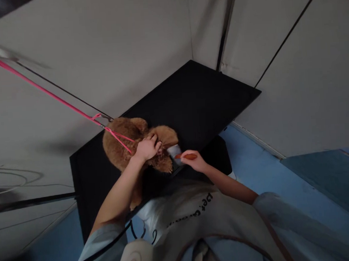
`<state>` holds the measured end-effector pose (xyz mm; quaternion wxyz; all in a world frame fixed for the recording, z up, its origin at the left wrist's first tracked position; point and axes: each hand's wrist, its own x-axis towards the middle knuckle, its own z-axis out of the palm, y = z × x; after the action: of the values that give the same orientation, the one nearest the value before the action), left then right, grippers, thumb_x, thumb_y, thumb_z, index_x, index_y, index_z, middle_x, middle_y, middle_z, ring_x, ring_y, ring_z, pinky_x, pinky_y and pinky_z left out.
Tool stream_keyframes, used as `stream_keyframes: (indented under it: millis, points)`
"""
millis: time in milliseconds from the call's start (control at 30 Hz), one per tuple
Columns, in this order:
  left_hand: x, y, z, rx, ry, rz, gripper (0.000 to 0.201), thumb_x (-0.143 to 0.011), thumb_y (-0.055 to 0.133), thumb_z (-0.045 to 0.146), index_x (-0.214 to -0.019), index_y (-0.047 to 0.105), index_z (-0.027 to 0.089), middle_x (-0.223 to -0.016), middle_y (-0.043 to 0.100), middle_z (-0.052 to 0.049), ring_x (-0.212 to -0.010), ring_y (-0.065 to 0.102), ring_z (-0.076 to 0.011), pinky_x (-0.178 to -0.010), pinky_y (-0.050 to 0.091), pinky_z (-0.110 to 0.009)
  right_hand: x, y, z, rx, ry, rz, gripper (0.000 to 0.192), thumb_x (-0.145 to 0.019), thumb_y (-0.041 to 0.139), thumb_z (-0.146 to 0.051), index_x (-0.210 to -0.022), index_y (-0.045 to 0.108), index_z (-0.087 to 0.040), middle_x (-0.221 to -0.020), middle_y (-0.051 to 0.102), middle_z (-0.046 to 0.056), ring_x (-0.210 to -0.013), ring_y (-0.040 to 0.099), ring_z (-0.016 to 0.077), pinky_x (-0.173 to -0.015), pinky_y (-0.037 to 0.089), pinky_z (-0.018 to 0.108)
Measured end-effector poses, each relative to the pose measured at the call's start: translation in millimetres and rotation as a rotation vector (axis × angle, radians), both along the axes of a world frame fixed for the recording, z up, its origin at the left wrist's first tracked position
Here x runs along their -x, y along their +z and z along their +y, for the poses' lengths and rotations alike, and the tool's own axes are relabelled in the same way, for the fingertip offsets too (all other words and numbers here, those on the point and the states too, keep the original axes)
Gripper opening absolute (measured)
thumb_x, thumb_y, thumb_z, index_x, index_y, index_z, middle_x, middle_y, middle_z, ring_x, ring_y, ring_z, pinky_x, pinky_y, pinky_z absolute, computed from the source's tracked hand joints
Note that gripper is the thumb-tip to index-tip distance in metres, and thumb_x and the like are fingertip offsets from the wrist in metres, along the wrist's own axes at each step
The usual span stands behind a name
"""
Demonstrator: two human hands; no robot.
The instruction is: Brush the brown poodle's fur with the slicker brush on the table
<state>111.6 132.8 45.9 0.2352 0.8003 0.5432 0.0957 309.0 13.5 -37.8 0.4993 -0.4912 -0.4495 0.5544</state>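
Note:
A brown curly-haired dog (118, 136) is on a black grooming table (198, 93), near its front edge. My left hand (147, 148) grips the dog's coat, its fingers bent into the fur. Closed around the orange-brown handle of a slicker brush (173, 150) is my right hand (193, 161). The brush's pale head lies against the fur beside my left hand. A pink lead (57, 99) loops round the dog and runs taut to the upper left.
Black rods (227, 25) rise from the table toward the wall (127, 42). Below the table is blue floor (250, 157). A white device (135, 259) and a black cord (110, 244) hang close to my body, in front of the grey apron (227, 221).

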Motion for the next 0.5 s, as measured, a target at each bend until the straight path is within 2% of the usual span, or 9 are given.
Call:
stream_keyframes:
  millis: [67, 100, 167, 233, 267, 333, 400, 433, 500]
  points:
    - [2.5, 4.3, 7.5, -0.014, -0.106, 0.33, 0.034, -0.089, 0.039, 0.04, -0.101, 0.059, 0.015, -0.121, 0.06, -0.015, -0.114, 0.056, -0.0289, -0.099, 0.039, -0.038, 5.2, 0.7, 16.0, 0.002, 0.067, 0.129, 0.026, -0.067, 0.068, -0.042, -0.075, 0.065, -0.017, -0.066, 0.063, 0.001, -0.062, 0.057, 0.0139, -0.062, 0.046, 0.028]
    - [3.6, 7.3, 10.0, -0.021, -0.15, 0.454, 0.039, -0.092, 0.031, 0.041, -0.1, 0.058, 0.015, -0.115, 0.062, -0.015, -0.109, 0.059, -0.028, -0.094, 0.042, -0.037, 3.7, 0.8, 27.4, 0.008, 0.023, 0.191, 0.027, -0.067, 0.068, -0.043, -0.076, 0.064, -0.018, -0.064, 0.062, 0.0, -0.06, 0.057, 0.0137, -0.06, 0.046, 0.028]
    - [4.5, 12.8, 12.3, -0.038, -0.204, 0.605, 0.048, -0.091, 0.026, 0.05, -0.1, 0.057, 0.014, -0.105, 0.065, -0.016, -0.102, 0.062, -0.0283, -0.087, 0.046, -0.036, -3.9, 0.8, 49.3, -0.032, -0.214, 0.251, 0.027, -0.067, 0.069, -0.042, -0.078, 0.063, -0.018, -0.069, 0.063, 0.001, -0.064, 0.059, 0.0138, -0.063, 0.047, 0.028]
    - [3.4, 16.2, 12.0, -0.054, -0.234, 0.671, 0.06, -0.081, 0.037, 0.066, -0.102, 0.056, 0.013, -0.103, 0.065, -0.016, -0.099, 0.063, -0.0299, -0.084, 0.047, -0.035, -8.5, 1.0, 61.0, -0.104, -0.46, 0.247, 0.025, -0.068, 0.069, -0.04, -0.08, 0.063, -0.019, -0.079, 0.065, 0.001, -0.074, 0.06, 0.014, -0.071, 0.048, 0.028]
    - [2.3, 17.0, 11.6, -0.057, -0.248, 0.693, 0.066, -0.075, 0.043, 0.072, -0.102, 0.055, 0.012, -0.103, 0.065, -0.017, -0.098, 0.063, -0.0306, -0.083, 0.047, -0.034, -7.3, 1.1, 62.3, -0.123, -0.514, 0.246, 0.024, -0.069, 0.069, -0.039, -0.081, 0.063, -0.02, -0.081, 0.065, 0.001, -0.075, 0.06, 0.014, -0.072, 0.048, 0.028]
    - [0.0, 17.3, 11.4, -0.05, -0.271, 0.73, 0.071, -0.066, 0.052, 0.074, -0.102, 0.055, 0.012, -0.102, 0.066, -0.017, -0.097, 0.063, -0.0316, -0.081, 0.047, -0.034, 0.5, 0.5, 60.6, -0.086, -0.432, 0.27, 0.025, -0.071, 0.067, -0.041, -0.082, 0.063, -0.019, -0.075, 0.064, 0.001, -0.07, 0.06, 0.014, -0.069, 0.048, 0.028]
    - [-1.3, 17.2, 12.3, -0.026, -0.271, 0.754, 0.07, -0.064, 0.055, 0.071, -0.103, 0.055, 0.013, -0.1, 0.067, -0.016, -0.095, 0.064, -0.0318, -0.079, 0.048, -0.034, 6.8, -0.7, 62.8, -0.001, -0.259, 0.314, 0.029, -0.068, 0.068, -0.044, -0.079, 0.062, -0.018, -0.064, 0.061, -0.001, -0.061, 0.058, 0.0135, -0.063, 0.047, 0.028]
    - [-1.3, 17.2, 12.9, -0.014, -0.262, 0.761, 0.069, -0.065, 0.055, 0.07, -0.103, 0.056, 0.013, -0.099, 0.067, -0.016, -0.094, 0.064, -0.032, -0.077, 0.048, -0.034, 5.9, -1.1, 67.6, 0.033, -0.233, 0.327, 0.031, -0.066, 0.069, -0.045, -0.077, 0.062, -0.017, -0.061, 0.059, -0.001, -0.058, 0.056, 0.013, -0.062, 0.046, 0.028]
    - [-0.4, 17.8, 13.9, -0.003, -0.242, 0.764, 0.07, -0.067, 0.052, 0.071, -0.104, 0.056, 0.012, -0.1, 0.067, -0.017, -0.093, 0.065, -0.033, -0.076, 0.048, -0.035, -5.7, -0.2, 82.1, 0.043, -0.387, 0.333, 0.033, -0.064, 0.07, -0.045, -0.076, 0.06, -0.016, -0.06, 0.058, -0.003, -0.058, 0.056, 0.012, -0.064, 0.046, 0.028]
